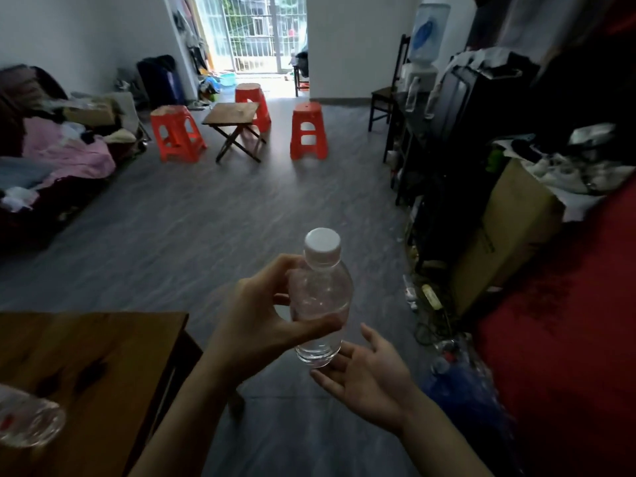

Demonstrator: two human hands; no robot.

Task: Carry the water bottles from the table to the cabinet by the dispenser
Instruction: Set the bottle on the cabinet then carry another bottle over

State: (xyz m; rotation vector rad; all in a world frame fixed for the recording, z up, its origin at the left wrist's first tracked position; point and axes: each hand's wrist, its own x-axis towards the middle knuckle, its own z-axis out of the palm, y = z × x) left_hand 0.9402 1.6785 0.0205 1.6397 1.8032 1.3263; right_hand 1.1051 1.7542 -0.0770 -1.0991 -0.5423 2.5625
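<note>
fingers [285, 261] of our left hand [254, 315] are curled round the water bottle [320, 304], thumb across the front of its lower body, so it's clamped on the bottle. bottle is upright, clear, white cap [322, 244] on top, held in the air over the grey floor [206, 228], just off the corner of the wooden table [89, 366] at lower left.

our right hand [370, 376] is palm up below and to the right of the bottle base, fingers straight and spread, gripping nothing. fingertips sit right at the base; we can't tell whether they touch it.

a second clear bottle [24, 421] lies at the left edge over the table, blurred and partly cut off by the frame.

dispenser [421, 60] with its blue jug stands far right at the back, against the wall. two more clear bottles [413, 94] stand on the dark cabinet [406, 146] just in front of it. well apart from the bottle in our hand.

rest of the room: small folding table [234, 125] in the middle with three red stools [177, 132] around it, a sofa [44, 160] piled with clothes on the left, a dark chair [385, 94] beside the dispenser, a cardboard box [506, 232] on the right near a red cloth [568, 321], barred window [254, 32] at the back. loose clutter and plastic on the floor along the right side, too blurred to name.
</note>
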